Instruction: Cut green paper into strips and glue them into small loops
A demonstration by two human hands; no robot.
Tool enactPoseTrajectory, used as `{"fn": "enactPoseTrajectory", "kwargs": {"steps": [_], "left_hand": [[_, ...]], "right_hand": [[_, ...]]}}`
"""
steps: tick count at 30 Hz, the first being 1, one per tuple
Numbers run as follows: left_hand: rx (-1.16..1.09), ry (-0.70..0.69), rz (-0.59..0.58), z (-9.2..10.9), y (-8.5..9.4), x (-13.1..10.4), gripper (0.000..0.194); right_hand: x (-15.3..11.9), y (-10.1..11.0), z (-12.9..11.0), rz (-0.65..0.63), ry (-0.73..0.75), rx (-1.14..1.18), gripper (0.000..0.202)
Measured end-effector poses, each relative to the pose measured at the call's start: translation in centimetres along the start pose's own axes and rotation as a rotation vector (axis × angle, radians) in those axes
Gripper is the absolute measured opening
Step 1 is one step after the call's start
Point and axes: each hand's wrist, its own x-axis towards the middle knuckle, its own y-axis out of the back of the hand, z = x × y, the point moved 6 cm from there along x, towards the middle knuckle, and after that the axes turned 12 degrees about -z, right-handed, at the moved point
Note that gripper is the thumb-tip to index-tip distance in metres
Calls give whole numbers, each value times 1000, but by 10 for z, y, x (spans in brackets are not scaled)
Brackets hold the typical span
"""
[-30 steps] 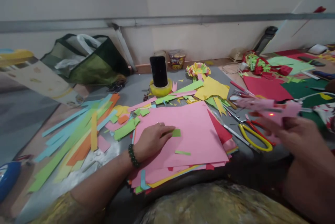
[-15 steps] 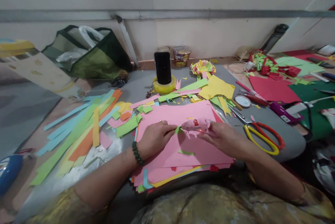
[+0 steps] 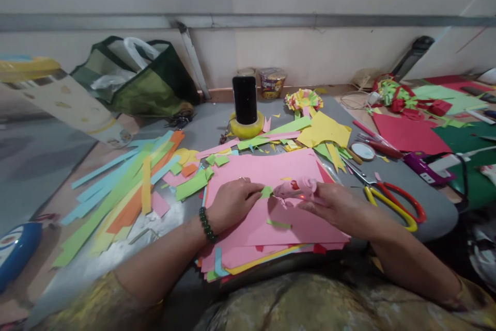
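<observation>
My left hand, with a dark bead bracelet at its wrist, pinches a small green paper piece between thumb and fingertips. Around the handle of a pink hot glue gun my right hand is closed. A small red light glows on the gun, and its nozzle points left, close to the green piece's right edge. I cannot tell whether they touch. Beneath both hands lies a stack of pink paper with other coloured sheets under it. A narrow green strip rests on the top sheet.
Scissors with red and yellow handles lie right of the stack. Coloured paper strips spread out on the left. Behind stand a phone in a yellow tape roll, a ruffled paper flower and a green bag.
The glue gun's nozzle has drawn slightly right of the green piece, more of which now shows. The whole view has shifted a little. Both hands keep their hold.
</observation>
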Motion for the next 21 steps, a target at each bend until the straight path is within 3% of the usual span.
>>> {"fn": "enactPoseTrajectory", "kwargs": {"steps": [5, 8, 14, 17, 19, 21], "left_hand": [[-33, 55, 35, -5, 1, 0, 31], [-43, 65, 48, -6, 2, 0, 29], [-127, 37, 76, -7, 6, -1, 24], [-238, 33, 79, -8, 11, -2, 21], [-332, 34, 105, -9, 18, -4, 22], [-444, 36, 140, -10, 27, -5, 25]], "right_hand": [[-9, 4, -9, 0, 86, 18, 36], [-16, 11, -12, 100, 104, 12, 42], [-38, 27, -1, 363, -29, 111, 40], [-63, 48, 21, 622, -94, 191, 34], [-85, 65, 46, 800, -212, 193, 35], [-106, 81, 76, 898, -344, 144, 36]]}}
